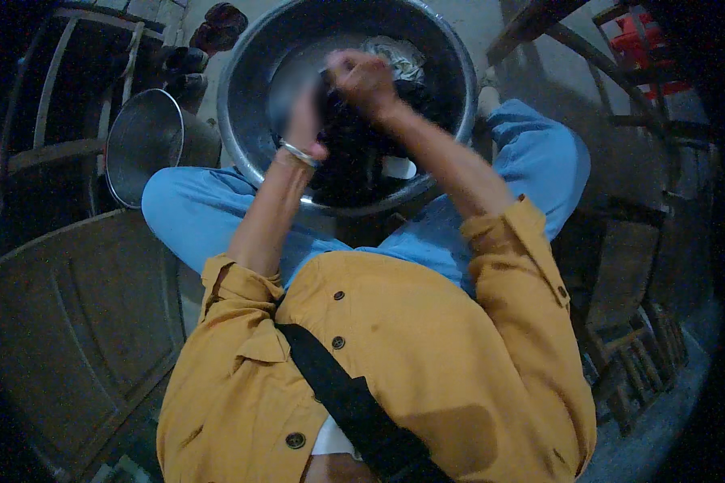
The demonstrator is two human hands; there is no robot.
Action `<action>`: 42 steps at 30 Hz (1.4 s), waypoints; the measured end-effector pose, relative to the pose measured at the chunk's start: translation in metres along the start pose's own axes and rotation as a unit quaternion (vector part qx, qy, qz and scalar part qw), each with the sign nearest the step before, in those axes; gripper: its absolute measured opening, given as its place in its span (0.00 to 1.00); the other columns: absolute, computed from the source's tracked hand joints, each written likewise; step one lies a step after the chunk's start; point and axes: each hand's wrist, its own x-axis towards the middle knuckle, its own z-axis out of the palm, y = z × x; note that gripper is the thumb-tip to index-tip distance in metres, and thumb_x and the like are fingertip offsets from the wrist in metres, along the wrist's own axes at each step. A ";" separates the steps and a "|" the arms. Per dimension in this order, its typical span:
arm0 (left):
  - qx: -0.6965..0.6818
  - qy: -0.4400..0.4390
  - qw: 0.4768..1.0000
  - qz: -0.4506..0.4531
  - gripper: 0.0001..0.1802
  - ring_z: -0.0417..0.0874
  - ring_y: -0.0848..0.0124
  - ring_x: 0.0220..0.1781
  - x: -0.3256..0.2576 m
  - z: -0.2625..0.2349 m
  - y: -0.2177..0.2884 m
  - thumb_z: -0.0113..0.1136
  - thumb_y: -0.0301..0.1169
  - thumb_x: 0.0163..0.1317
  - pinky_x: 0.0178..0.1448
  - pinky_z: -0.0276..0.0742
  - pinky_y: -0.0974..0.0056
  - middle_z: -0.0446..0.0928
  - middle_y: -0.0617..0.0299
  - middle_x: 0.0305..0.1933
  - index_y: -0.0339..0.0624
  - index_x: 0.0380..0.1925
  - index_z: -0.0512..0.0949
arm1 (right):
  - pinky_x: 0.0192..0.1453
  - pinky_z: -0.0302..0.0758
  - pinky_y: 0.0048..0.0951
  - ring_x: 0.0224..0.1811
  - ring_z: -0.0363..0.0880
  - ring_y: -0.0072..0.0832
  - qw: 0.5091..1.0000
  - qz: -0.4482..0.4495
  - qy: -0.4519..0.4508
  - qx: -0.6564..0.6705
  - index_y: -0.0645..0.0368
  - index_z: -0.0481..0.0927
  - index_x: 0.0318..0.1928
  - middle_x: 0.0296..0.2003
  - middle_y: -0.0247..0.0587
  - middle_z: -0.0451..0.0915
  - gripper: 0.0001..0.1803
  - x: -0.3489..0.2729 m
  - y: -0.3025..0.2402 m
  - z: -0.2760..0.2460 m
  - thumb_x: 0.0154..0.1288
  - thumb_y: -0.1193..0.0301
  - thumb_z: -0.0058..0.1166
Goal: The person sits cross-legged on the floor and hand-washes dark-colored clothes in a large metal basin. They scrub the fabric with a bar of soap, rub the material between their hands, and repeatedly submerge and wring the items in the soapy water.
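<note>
A large metal basin [254, 56] stands on the floor between my knees, with water and dark wet cloth [354, 149] in it. My left hand [304, 121], with a metal bangle at the wrist, grips the dark cloth near the basin's middle. My right hand [364, 79] is closed on the same cloth a little farther in, and looks blurred by motion. A pale cloth [396, 56] lies at the far side of the basin, and a small white piece [399, 167] sits near the front rim.
A smaller metal bucket [147, 145] stands left of the basin, beside my left knee. A wooden door panel [72, 314] lies at lower left. Dark footwear [217, 26] sits beyond the bucket. Wooden furniture [628, 346] and a red crate [648, 44] are on the right.
</note>
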 end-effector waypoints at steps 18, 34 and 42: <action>0.200 -0.089 0.948 0.232 0.05 0.73 0.62 0.31 -0.010 -0.010 0.008 0.51 0.28 0.49 0.34 0.69 0.64 0.71 0.52 0.28 0.39 0.26 0.71 | 0.26 0.71 0.36 0.22 0.74 0.41 0.991 0.010 0.065 0.118 0.55 0.74 0.18 0.20 0.45 0.75 0.14 -0.011 -0.043 -0.031 0.56 0.63 0.43; 0.590 -0.193 0.771 0.142 0.18 0.76 0.70 0.32 -0.019 0.010 0.054 0.62 0.32 0.43 0.40 0.72 0.67 0.76 0.56 0.33 0.35 0.34 0.73 | 0.44 0.67 0.28 0.34 0.71 0.29 0.903 0.041 -0.312 0.292 0.61 0.73 0.38 0.29 0.38 0.75 0.28 0.009 -0.007 -0.102 0.34 0.61 0.65; 0.156 -0.125 0.979 0.046 0.08 0.75 0.72 0.34 -0.030 0.015 0.060 0.52 0.24 0.44 0.53 0.64 0.63 0.75 0.63 0.29 0.39 0.29 0.73 | 0.42 0.71 0.28 0.32 0.74 0.28 0.880 0.182 -0.203 0.389 0.60 0.74 0.38 0.31 0.40 0.76 0.16 -0.010 0.095 -0.069 0.43 0.74 0.50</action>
